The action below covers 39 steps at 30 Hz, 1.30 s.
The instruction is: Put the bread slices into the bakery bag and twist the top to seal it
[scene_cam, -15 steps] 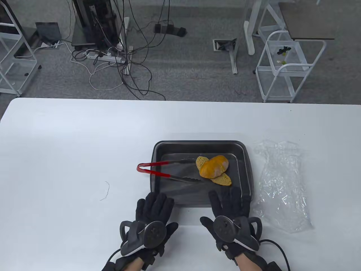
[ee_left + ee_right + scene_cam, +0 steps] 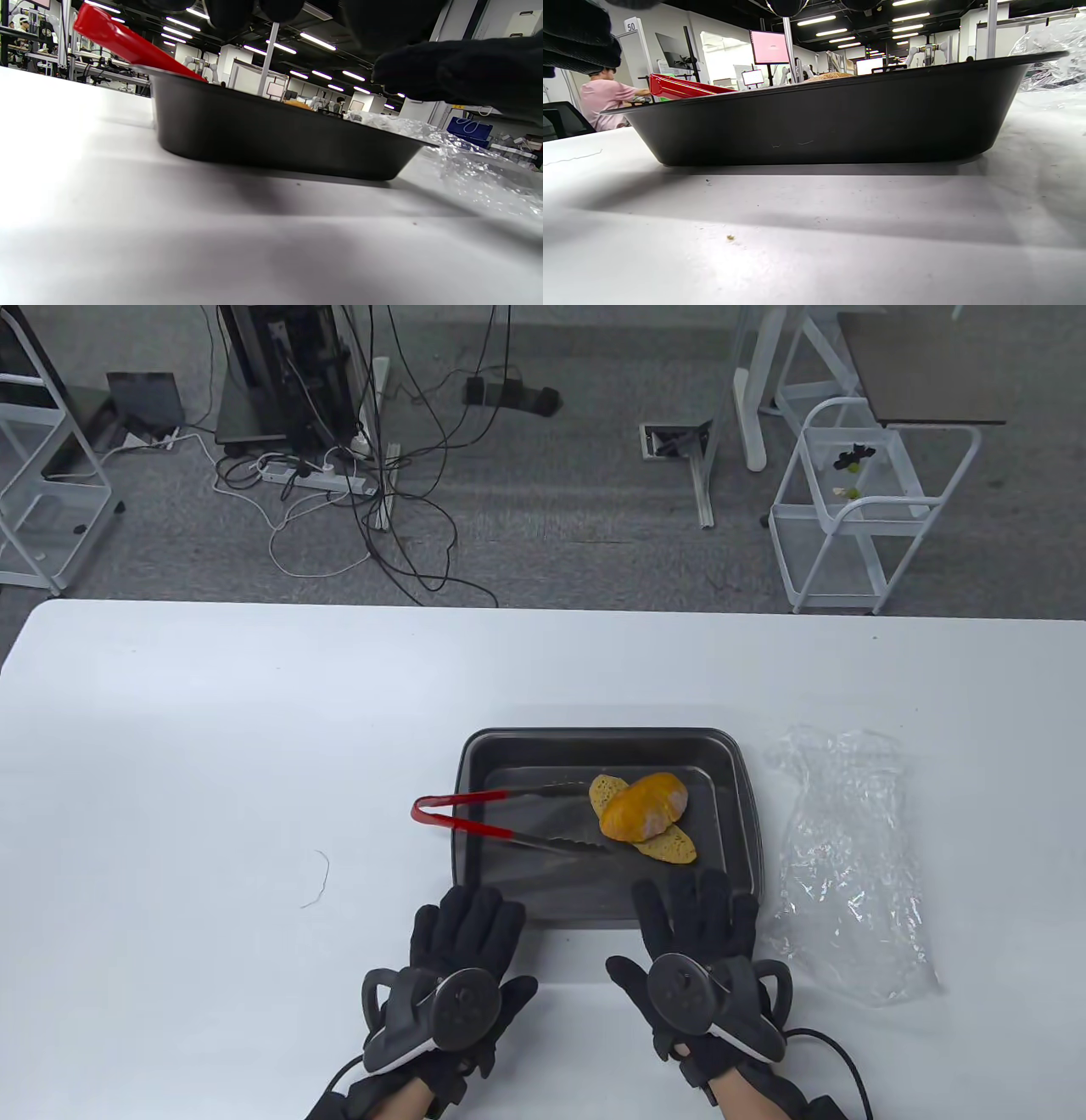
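Note:
Orange-yellow bread slices lie piled in a black baking tray, right of centre. Red-handled tongs rest across the tray's left rim, tips near the bread. A crumpled clear bakery bag lies flat on the table just right of the tray. My left hand lies flat and open at the tray's near left corner, holding nothing. My right hand is flat and open with its fingers over the tray's near rim. In the wrist views the tray wall fills the middle, with the tongs' handle above it.
A thin loose thread lies on the white table left of the hands. Beyond the far edge are floor cables, a stand and a white wire cart. A person in pink sits in the background.
My right hand has edged slightly forward and to the right over the tray's near rim. Everything else is still.

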Each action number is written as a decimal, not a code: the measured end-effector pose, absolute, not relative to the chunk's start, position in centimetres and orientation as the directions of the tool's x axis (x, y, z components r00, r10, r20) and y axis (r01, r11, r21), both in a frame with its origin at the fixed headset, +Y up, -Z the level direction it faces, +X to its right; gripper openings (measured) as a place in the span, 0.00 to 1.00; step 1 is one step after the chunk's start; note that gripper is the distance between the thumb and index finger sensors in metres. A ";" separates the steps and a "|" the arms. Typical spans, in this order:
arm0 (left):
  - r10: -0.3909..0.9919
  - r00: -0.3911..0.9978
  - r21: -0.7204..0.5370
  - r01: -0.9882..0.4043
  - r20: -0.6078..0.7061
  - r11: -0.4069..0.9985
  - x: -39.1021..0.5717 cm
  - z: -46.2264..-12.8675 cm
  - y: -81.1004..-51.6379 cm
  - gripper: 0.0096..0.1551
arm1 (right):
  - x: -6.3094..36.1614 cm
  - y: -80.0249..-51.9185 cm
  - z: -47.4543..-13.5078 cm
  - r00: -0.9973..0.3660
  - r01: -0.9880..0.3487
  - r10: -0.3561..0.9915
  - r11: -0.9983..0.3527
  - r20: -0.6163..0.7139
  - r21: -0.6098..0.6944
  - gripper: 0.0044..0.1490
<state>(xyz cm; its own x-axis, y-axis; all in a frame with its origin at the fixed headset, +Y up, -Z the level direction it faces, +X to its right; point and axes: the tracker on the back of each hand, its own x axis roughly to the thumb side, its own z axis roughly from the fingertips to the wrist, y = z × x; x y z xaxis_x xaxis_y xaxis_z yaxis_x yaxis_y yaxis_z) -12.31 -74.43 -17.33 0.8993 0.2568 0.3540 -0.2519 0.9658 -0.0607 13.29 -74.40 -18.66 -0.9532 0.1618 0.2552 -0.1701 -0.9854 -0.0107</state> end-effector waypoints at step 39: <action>0.249 0.821 -0.079 -0.243 0.514 0.967 -9.5 -15.6 -73.6 0.45 | 35.1 -70.2 -28.1 -0.868 -0.238 0.178 -0.969 -0.464 0.074 0.70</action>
<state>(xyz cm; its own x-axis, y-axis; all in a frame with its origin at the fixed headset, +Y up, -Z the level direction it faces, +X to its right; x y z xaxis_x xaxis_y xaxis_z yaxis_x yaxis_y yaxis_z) -9.48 -73.65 -15.64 0.8209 0.2486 0.5142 -0.2435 0.9667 -0.0787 35.08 -70.21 -28.08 -0.8677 0.1776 -0.4643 -0.2376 -0.9686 0.0735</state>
